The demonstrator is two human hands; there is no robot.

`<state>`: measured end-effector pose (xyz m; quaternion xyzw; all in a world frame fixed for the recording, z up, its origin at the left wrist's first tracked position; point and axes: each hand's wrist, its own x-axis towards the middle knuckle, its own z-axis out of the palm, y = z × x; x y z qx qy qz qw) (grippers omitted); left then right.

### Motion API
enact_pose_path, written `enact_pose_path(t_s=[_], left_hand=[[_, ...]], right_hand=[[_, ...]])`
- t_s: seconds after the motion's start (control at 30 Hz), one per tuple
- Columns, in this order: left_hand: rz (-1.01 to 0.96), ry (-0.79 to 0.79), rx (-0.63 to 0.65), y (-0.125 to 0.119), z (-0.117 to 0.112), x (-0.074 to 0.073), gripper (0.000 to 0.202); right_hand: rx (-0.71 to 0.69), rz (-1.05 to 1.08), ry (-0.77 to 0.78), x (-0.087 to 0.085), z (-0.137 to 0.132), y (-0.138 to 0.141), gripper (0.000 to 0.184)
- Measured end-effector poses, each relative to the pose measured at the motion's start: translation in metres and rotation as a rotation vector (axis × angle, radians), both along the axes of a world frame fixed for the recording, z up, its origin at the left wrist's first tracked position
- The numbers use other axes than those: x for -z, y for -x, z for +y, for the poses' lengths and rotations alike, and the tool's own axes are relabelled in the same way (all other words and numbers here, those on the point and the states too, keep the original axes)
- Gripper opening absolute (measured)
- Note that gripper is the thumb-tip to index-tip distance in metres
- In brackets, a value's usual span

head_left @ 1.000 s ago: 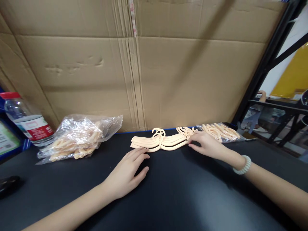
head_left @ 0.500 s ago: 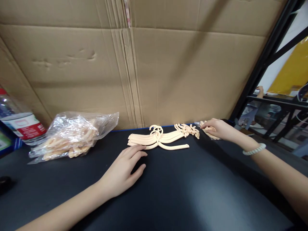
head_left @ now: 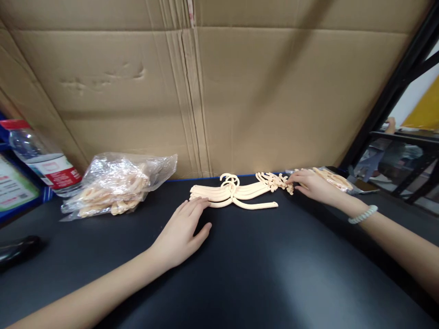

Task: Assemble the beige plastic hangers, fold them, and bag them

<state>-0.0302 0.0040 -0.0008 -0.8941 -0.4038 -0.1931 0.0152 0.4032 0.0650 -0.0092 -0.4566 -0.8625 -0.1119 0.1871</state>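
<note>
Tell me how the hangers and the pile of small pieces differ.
The hangers are long, broad-armed bars; the small pieces are short and thin. The hangers lie mostly lined up; the small pieces are jumbled. The left hand is at the hangers, the right hand at the small pieces. Both are cream-coloured, on the black table.

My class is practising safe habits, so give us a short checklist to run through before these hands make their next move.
1. Left hand at the left ends of the stacked cream hangers: ok.
2. Front hanger aligned with the stack: not ok, its right arm lies apart.
3. Small cream pieces laid in order: not ok, jumbled.
4. Right hand gripping a small piece: cannot tell.
5. Red cap on the bottle: ok.
</note>
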Motion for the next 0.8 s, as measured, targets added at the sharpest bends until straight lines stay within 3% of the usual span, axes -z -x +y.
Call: enact_pose_path(t_s=[0.8], left_hand=[[-0.081, -0.013, 0.022, -0.0003, 0.0054, 0.0046, 0.031]], right_hand=[[-0.006, 0.053, -0.087, 0.0029, -0.0011, 0.0010, 0.021]])
